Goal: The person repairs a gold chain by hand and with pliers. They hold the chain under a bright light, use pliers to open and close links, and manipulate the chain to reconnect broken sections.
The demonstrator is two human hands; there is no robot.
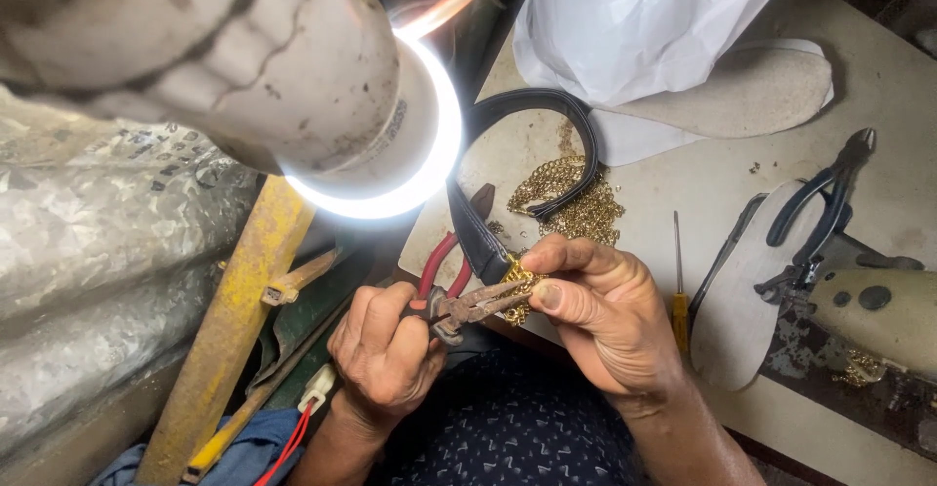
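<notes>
Scuffed cream worktable (703,188) strewn with gold chain (576,203) under a glaring lamp (390,125).

Left hand (388,349) clenched, right hand (595,305) pinching.

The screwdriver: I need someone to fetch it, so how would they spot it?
Start at the pale table and find the right hand. Just beyond its right side lies the screwdriver, beside a pale sole. Unlike the black pliers nearby, it is one thin shaft with a yellow handle.

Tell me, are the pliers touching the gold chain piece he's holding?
Touching. The head view shows the pliers tips meeting the gold chain piece pinched by the right hand.
</notes>
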